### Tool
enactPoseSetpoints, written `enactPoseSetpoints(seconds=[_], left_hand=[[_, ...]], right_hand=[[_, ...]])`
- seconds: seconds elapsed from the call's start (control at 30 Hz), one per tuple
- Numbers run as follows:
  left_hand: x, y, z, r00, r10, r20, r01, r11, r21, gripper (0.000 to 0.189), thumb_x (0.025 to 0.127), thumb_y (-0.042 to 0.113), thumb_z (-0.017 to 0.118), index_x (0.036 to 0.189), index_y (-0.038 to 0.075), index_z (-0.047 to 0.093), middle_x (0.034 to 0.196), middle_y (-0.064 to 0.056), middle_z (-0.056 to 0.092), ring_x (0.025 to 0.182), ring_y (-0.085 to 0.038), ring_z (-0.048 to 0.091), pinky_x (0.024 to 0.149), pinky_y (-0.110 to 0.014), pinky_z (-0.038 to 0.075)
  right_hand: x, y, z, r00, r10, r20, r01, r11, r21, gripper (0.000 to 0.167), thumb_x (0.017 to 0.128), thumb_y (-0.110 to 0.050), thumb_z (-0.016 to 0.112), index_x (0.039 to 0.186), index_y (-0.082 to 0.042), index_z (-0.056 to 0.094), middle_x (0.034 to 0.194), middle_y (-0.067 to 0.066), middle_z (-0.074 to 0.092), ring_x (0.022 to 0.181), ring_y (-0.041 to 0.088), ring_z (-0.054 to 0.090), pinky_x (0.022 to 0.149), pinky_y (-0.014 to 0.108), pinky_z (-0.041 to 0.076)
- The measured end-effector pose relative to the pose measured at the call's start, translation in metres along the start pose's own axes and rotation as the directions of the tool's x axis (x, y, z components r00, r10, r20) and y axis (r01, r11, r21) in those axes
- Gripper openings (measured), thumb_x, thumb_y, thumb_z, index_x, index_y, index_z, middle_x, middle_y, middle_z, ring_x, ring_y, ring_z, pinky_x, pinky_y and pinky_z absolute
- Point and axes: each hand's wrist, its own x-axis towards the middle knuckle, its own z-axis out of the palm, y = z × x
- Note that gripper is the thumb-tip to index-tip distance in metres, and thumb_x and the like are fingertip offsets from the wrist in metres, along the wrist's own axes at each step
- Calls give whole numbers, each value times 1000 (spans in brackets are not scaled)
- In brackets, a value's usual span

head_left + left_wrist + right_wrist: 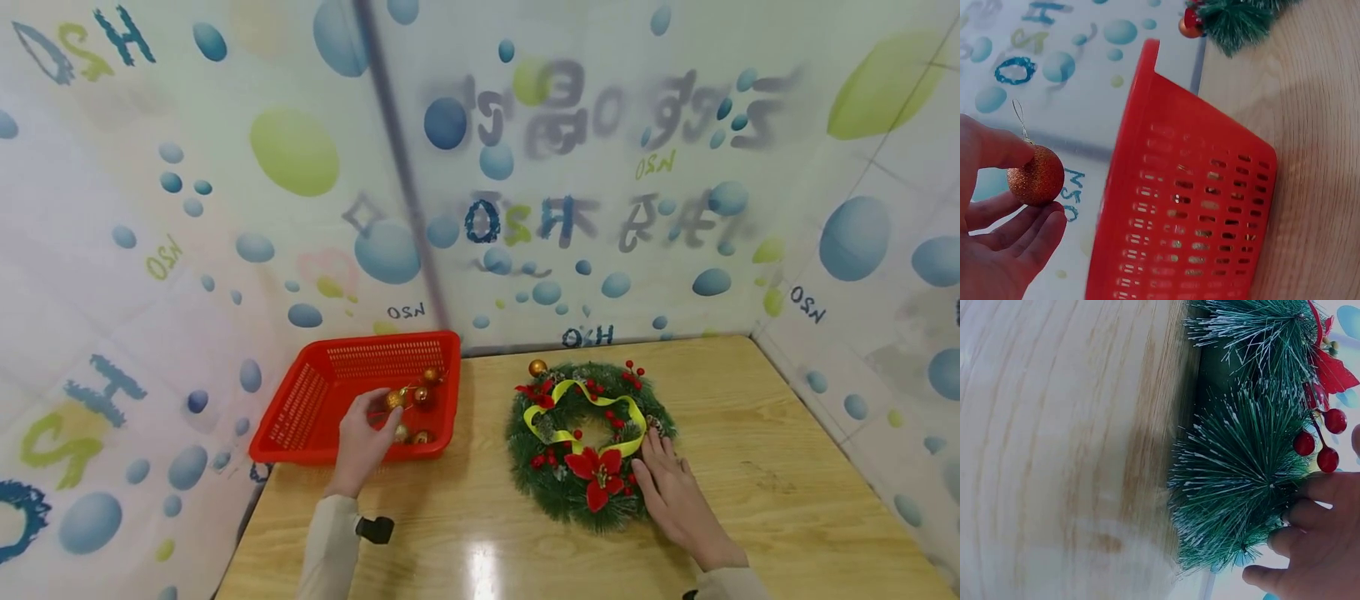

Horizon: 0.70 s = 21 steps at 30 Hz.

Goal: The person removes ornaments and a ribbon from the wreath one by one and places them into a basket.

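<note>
Over the red plastic basket [292,417], my left hand [366,440] pinches a glittery gold bauble [1036,176] between thumb and fingers; a thin hanging loop sticks up from its top. Several more gold baubles [422,395] lie inside the basket. On the table to the right lies a green wreath [540,483] with red poinsettia flowers [597,477], red berries [1327,459], a yellow ribbon [633,414] and one gold bauble [537,367] at its upper left edge. My right hand [675,498] rests on the wreath's right side, fingers extended.
The wooden table [780,467] reaches back to a wall [525,275] covered in blue and green dots and lettering. Side walls close in at left and right. The basket stands at the table's back left, a gap of bare wood between it and the wreath.
</note>
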Motion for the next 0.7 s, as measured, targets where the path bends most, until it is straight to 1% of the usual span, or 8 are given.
enactPoseSetpoints(seconds=[0.1,0.23,0.37,0.53,0.7], left_hand=[[3,-7,-2,1000,-30,7,30,1000,6,37,95,12,71,129,3,60,121,-16,66,109,-31,67,93,-45,58],[10,-16,-5,997,-71,23,71,997,24,36,96,13,70,129,3,58,121,-16,66,110,-30,66,95,-47,57],[20,-22,-7,995,-93,39,92,995,46,36,97,15,67,130,1,57,123,-19,65,111,-32,65,95,-48,57],[32,-30,-8,988,-138,71,133,988,76,36,99,14,65,130,-1,55,126,-22,63,115,-35,62,98,-51,55],[36,-36,-7,978,-184,101,172,979,113,39,100,12,60,135,-4,50,133,-25,57,121,-40,57,102,-55,52]], right_hand=[[0,-1,0,1000,1,-10,-1,1000,2,67,111,-40,33,154,12,26,164,31,15,149,56,16,108,81,18],[-1,0,0,1000,-2,-16,2,1000,2,66,111,-40,34,154,11,27,164,30,15,149,55,17,108,81,19],[-1,1,0,1000,-2,-23,1,1000,-3,67,111,-40,34,154,11,27,164,30,16,149,55,18,107,81,20],[0,2,0,1000,-3,-25,2,1000,-1,66,111,-39,33,153,11,28,164,30,16,149,55,18,107,82,19],[-1,2,3,1000,-8,-30,8,1000,-8,65,112,-39,33,152,11,30,163,30,18,148,55,19,108,81,20]])
